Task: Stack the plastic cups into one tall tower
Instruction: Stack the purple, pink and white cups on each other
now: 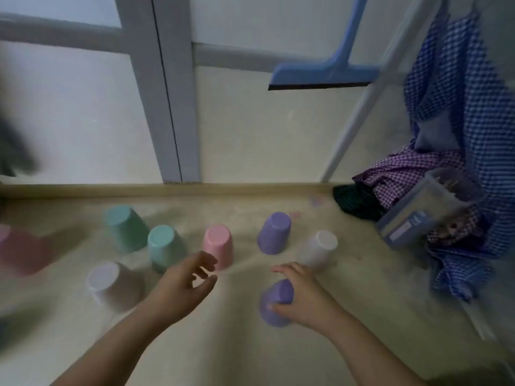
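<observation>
The right hand [303, 299] grips a purple cup [276, 302], seemingly the tower's base, while the open, empty left hand [181, 285] nears the pink cup [218, 245] to grasp next.

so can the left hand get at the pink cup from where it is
Probably yes: the left hand is open and empty, its fingers right by the pink cup, with nothing between them.
</observation>
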Demonstrator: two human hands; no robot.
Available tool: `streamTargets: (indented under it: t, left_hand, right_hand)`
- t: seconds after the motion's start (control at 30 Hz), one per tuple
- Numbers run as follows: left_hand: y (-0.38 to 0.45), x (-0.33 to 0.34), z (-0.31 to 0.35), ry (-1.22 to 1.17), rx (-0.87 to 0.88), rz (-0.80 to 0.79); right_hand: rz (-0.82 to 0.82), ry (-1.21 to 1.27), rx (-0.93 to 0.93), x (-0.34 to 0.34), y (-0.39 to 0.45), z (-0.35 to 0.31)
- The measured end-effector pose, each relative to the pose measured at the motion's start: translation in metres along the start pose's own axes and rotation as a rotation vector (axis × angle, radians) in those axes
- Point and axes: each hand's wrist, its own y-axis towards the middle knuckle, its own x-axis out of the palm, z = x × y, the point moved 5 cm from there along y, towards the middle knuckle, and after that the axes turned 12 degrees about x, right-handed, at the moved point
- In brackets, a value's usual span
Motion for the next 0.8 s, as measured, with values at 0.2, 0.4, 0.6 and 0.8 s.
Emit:
streamTargets:
  t: [0.2, 0.4, 0.6, 0.8]
  left_hand:
    - [0.003, 0.027, 0.004, -0.027, -0.049, -0.022]
    - [-0.002, 0.029, 0.0, -0.021, -0.06, -0.004]
    - [0.011, -0.002, 0.004, 0.026, -0.054, 0.095]
    - [0.027, -0.018, 0.007, 0.089, -0.046, 0.179]
  right_hand:
    - [0.021, 0.101, 0.079, 0.018, -0.001, 0.029]
    - [0.008, 0.131, 0.014, -0.001, -0.007, 0.012]
    - [0.248, 0.199, -0.089, -0.096, 0.003, -0.039]
    - [0.26, 0.074, -0.106, -0.122, 0.069, -0.063]
